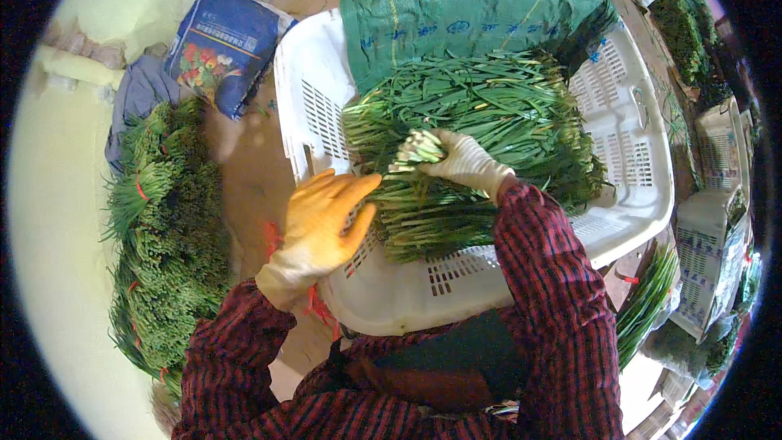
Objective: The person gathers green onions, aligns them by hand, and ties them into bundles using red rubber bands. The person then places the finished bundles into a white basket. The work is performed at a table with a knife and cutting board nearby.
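A large white plastic basket [391, 311] lies before me, holding a thick layer of long green leafy stalks [489, 104] that look like garlic chives. My right hand [467, 162], in a pale knit glove, grips a small bunch of the stalks [418, 150] by the pale cut ends, above the pile. My left hand [324, 220], in an orange-coated glove, is over the basket's near left rim with its fingers spread and nothing in it. A green woven sack [452, 18] drapes over the far side of the basket.
Bundles of green stalks [171, 244] tied with red bands are stacked on the left. Behind them lie a grey cloth [140, 88] and a blue printed bag [226, 49]. Red ties [317, 308] hang by the basket's near left corner. Another tied bundle [647, 299] and printed cartons [702, 250] are on the right.
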A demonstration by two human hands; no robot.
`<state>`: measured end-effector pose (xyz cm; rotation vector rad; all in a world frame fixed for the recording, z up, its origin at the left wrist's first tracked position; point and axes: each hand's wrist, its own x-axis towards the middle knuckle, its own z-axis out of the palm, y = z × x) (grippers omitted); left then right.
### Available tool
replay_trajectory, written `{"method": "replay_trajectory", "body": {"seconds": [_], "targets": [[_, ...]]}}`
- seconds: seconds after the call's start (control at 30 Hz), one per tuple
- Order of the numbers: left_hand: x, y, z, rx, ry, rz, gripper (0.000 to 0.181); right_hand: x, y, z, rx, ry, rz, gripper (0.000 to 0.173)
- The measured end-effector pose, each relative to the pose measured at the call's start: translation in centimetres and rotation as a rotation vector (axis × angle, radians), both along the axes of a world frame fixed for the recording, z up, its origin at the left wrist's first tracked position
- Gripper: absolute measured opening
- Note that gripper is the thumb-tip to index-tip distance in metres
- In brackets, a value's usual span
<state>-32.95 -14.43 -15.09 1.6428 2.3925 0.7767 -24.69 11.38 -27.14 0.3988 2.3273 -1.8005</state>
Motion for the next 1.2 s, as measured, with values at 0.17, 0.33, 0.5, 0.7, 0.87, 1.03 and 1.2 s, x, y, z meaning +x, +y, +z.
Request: {"method": "replay_trajectory", "body": {"seconds": [0.17,0.33,0.5,0.7,0.87,1.03,1.2], "targets": [[0.1,3.7,-0.1,-0.431,-0.026,0.107,0.065,1.9,2.3,2.0,-0.249,0.001,-0.183,0.053],[-1.1,9.5,-5.7,-0.577,-0.245,0.058,0.057,2.6,2.3,0.6,-0.344,0.108,-0.192,0.058],[-1.9,10.0,-7.1,-0.277,-0.579,0.085,0.042,3.1,0.8,3.5,-0.109,0.144,0.019,0.080],[-2.8,9.9,-8.9,0.119,-0.822,0.094,0.056,3.0,1.9,1.3,-0.015,0.076,-0.115,0.055],[-1.9,11.4,-4.5,-0.576,-0.222,0.013,0.099,3.6,3.3,0.8,-0.309,0.100,-0.255,0.053],[3.6,13.5,-9.5,-1.053,-0.013,-0.256,0.097,3.1,1.8,-0.1,-0.179,0.204,-0.137,0.046],[5.3,12.2,-16.8,-1.026,0.010,-0.149,0.087,6.5,3.1,8.9,-0.117,0.437,-0.326,0.043]]}}
